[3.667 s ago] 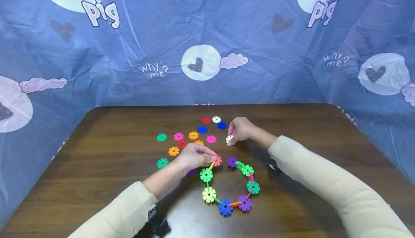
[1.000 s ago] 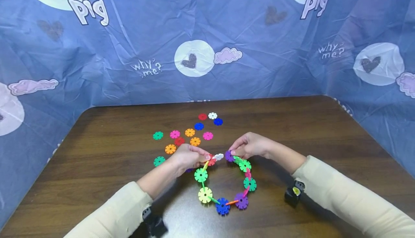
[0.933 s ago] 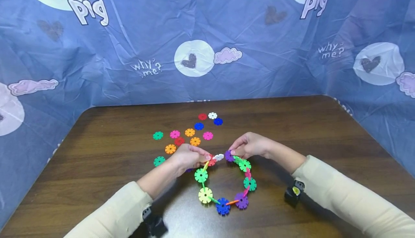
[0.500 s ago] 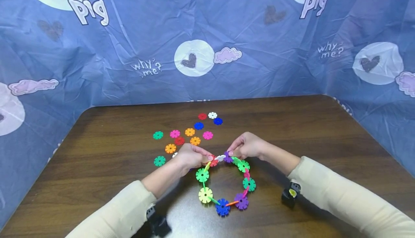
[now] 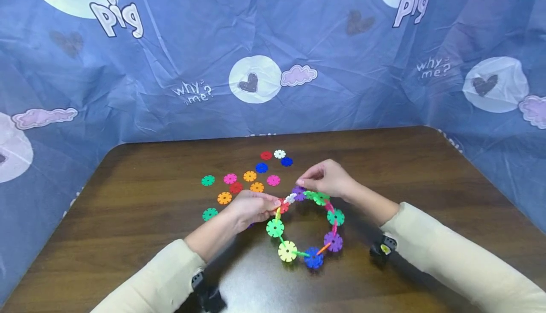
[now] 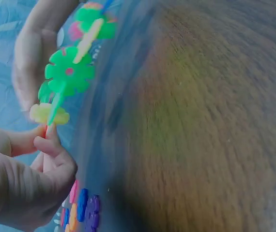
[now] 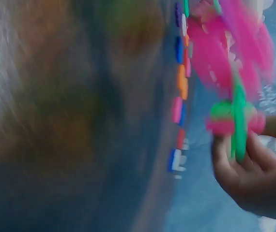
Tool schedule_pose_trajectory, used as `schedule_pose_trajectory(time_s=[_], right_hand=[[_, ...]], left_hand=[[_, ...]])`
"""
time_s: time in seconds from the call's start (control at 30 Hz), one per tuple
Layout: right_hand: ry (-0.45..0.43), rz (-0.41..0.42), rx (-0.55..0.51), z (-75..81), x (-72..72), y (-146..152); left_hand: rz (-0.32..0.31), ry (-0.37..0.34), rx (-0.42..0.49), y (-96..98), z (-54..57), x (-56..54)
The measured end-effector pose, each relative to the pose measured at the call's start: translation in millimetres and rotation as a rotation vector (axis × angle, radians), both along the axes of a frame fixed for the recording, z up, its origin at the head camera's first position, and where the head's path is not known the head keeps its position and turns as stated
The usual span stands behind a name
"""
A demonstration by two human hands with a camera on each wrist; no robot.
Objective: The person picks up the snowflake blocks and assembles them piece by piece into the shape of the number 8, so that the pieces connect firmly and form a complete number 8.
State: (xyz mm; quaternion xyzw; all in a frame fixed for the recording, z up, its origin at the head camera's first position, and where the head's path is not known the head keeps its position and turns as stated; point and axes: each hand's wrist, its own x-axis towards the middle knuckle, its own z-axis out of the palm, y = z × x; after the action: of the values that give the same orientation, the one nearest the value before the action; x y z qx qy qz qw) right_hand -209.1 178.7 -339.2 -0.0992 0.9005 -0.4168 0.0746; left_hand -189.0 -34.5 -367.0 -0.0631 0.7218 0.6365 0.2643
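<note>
A ring of notched interlocking discs, slotted edge to edge, hangs between the hands in the head view. My left hand [image 5: 251, 209] pinches its red disc [image 5: 283, 206] between thumb and fingers. Slotted between that red disc and a purple disc [image 5: 300, 193] is a white disc [image 5: 290, 198]. My right hand [image 5: 330, 179] has its fingertips curled at the far rim of the purple disc. Lowest in the ring are a yellow disc [image 5: 287, 251] and a blue disc [image 5: 313, 258]. Blurred pink discs [image 7: 210, 58] and a green disc [image 7: 238, 121] show in the right wrist view.
Several loose discs lie flat on the brown wooden table [image 5: 149, 185], among them a white disc [image 5: 279, 154], an orange disc [image 5: 224, 198] and a green disc [image 5: 208, 180]. A blue printed cloth [image 5: 332, 109] stands behind the table.
A white disc came from the right hand into the ring beside the red one. The gap to the purple disc has closed. The right hand has risen, and the ring has lifted and swung right.
</note>
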Motion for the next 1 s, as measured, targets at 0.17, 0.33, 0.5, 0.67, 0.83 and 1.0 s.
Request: schedule_pose_trajectory(time_s=[0.17,0.33,0.5,0.67,0.83,1.0], right_hand=[[0.407,-0.145,-0.057,16.4,9.8,-2.0],[0.207,-0.088,-0.113,15.9,22.4,-9.0],[-0.206,-0.061,-0.306,4.3,26.9,-11.2],[-0.399,-0.118,-0.462,-0.1,26.7,-13.7],[-0.440,-0.207,-0.457,-6.0,28.4,-15.4],[-0.441,-0.244,-0.414,-10.5,29.4,-13.7]], left_hand=[[0.119,-0.002,0.111,2.1,1.0,-1.9],[0.187,0.014,0.251,6.5,1.4,-3.5],[0.168,0.030,0.324,15.0,-0.6,-0.4],[0.161,0.011,0.354,21.2,-0.2,4.9],[0.138,-0.021,0.350,24.5,-3.0,9.9],[0.054,0.016,0.266,23.4,-4.7,9.8]])
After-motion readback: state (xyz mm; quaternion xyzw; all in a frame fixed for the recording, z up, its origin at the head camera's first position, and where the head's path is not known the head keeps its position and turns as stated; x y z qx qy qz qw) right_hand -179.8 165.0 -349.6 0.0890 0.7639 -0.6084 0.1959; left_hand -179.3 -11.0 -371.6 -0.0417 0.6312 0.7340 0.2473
